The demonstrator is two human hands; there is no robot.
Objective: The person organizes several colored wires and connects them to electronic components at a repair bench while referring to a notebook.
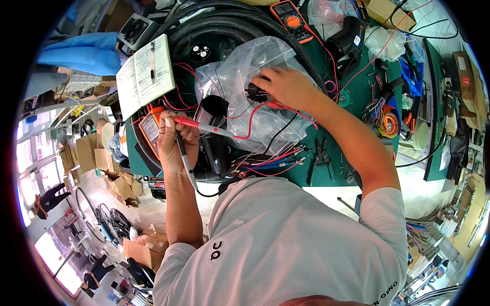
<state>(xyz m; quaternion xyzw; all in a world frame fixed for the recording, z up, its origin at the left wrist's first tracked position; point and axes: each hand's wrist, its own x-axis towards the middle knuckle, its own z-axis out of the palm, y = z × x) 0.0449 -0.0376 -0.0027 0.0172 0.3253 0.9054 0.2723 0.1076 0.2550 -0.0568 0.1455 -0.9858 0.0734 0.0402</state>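
My left hand point(176, 137) is closed around two test probes. The red probe point(204, 126) points right across the bag, and the black probe point(185, 160) hangs down toward me with a pale tip end. Over the clear plastic bag point(240, 66), my right hand point(293, 89) grips a black cylindrical connector point(256, 93); its fingertips rest on the connector's upper side. A red lead point(250, 122) runs close below that hand. Right behind my left hand lies an orange multimeter point(150, 128), partly covered. A black cylindrical part point(214, 105) sits between my hands.
An open notebook point(145, 76) with pens lies at the left. Behind it are thick coiled black cables point(219, 25). A second orange multimeter point(293, 21) and a black heat-gun-shaped tool point(349, 41) lie at the back. Pliers point(321, 160) and several coloured wires point(270, 164) are along the near edge.
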